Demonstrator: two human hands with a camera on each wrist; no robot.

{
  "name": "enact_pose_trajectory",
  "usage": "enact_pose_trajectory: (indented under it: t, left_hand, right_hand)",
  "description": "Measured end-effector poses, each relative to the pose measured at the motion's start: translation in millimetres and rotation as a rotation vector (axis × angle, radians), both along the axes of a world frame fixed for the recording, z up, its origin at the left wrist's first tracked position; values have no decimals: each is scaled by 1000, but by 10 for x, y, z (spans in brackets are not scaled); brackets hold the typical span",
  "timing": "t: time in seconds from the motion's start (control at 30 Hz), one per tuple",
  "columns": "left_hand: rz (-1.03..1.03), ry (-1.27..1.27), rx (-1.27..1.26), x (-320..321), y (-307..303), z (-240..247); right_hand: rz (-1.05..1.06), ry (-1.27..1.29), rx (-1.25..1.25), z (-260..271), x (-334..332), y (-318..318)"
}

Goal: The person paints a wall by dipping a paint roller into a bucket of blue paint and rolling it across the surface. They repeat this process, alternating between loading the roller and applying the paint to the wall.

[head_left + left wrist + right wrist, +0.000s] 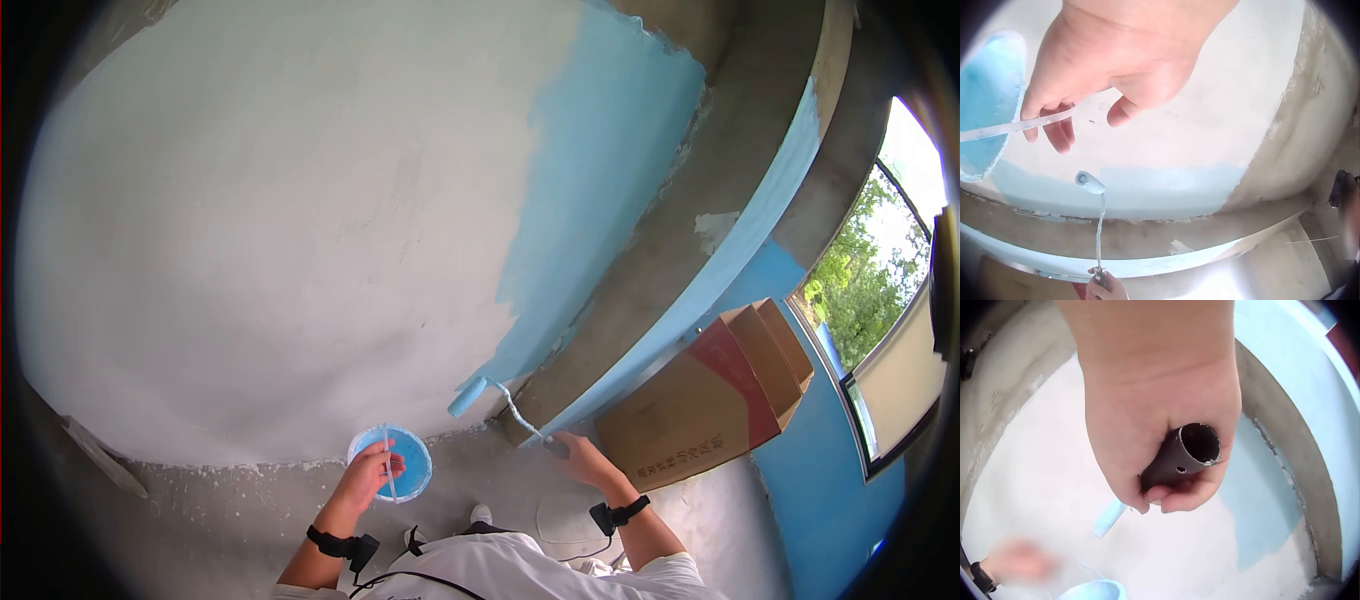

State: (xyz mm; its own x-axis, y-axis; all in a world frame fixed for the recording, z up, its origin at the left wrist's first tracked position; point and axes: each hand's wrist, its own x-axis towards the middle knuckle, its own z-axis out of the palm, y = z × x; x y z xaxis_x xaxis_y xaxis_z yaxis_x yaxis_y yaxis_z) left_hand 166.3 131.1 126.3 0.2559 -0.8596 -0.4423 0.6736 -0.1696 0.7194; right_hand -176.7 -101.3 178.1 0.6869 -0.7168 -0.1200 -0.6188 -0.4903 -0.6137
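Note:
My left hand (366,482) holds a bucket (430,468) of light blue paint by its pale strip handle (1004,129). In the left wrist view the fingers hook under that strip, while the thumb stands apart from it. My right hand (588,465) grips a paint roller by its dark tubular handle (1166,461), whose hollow end shows in the right wrist view. The paint roller's blue-coated sleeve (468,397) is near the bottom of the wall, up and to the right of the bucket. A bent, paint-smeared rod (1100,231) joins the sleeve to the handle.
Ahead stands a whitish wall (300,220) with a light blue painted strip (590,170) along its right side. A bare concrete column (650,260) borders it. A large cardboard box (680,420) stands at right, below a window (870,250). Paint specks dot the grey floor (220,520).

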Motion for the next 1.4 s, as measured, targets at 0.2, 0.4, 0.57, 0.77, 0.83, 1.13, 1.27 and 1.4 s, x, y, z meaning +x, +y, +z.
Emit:
enact_pose_trajectory:
  t: [0.2,0.4,0.57,0.77,0.83,1.13,1.27,1.4]
  left_hand:
    - [-136,-66,-25,10,7,104]
    - [-152,-86,-63,-36,7,439]
    - [-179,-132,-127,-109,2,638]
    - [-201,-217,-53,-425,-126,791]
    - [-228,-234,-50,-496,-191,788]
    - [-212,-125,-37,-831,-303,746]
    - [-299,-167,6,-909,-365,791]
    - [-253,-238,91,-934,-427,741]
  right_hand:
    - [34,174,42,396,14,461]
    - [237,197,-321,691,52,507]
    - [269,80,-306,820,85,399]
    - [319,100,-266,790,28,265]
    - [395,97,-235,633,10,229]
    - [504,205,-222,84,335,324]
    - [517,271,-283,-181,453,383]
    - [494,275,-230,-180,464,403]
